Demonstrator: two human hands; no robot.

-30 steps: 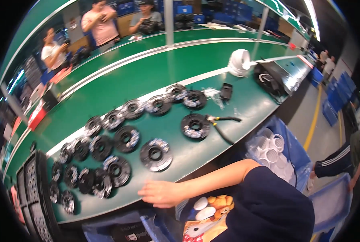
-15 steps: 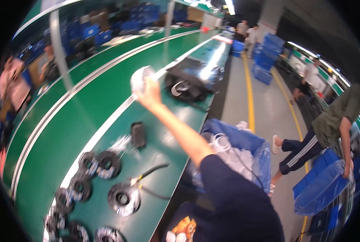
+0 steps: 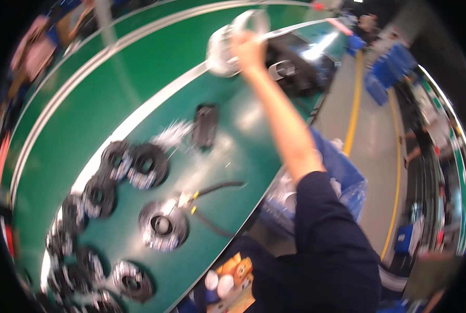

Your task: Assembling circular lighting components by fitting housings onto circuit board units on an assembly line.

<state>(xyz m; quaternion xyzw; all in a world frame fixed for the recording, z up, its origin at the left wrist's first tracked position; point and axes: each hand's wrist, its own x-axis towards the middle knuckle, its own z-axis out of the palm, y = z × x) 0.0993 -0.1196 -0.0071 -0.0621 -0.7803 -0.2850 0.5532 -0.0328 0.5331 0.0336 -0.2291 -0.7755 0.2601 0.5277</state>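
Note:
My right hand (image 3: 249, 50) reaches far across the green bench, its fingers closed on a white round part (image 3: 220, 52); motion smears the details. A white ring (image 3: 263, 23) shows at the same hand, and whether the two are one piece I cannot tell. Nearer me lies a wrapped black cable coil (image 3: 162, 227) with a loose black cable end (image 3: 220, 186). Several more black coils (image 3: 99, 197) in clear wrap line the left edge of the bench. Beyond them are a black rectangular block (image 3: 205, 125) and a bundle of clear plastic strips (image 3: 174, 134). My left hand is out of view.
A black bag-like heap (image 3: 298, 70) sits on the bench right of my hand. Below the bench's right edge stands a blue bin (image 3: 342, 167) with white pieces inside. A green conveyor (image 3: 86, 112) runs alongside on the left. Blue crates (image 3: 392, 70) stand by the aisle.
The view has swung, and my right hand now appears higher and farther right. It still holds the white part, with a white ring now showing beside it. The person at right has mostly left view.

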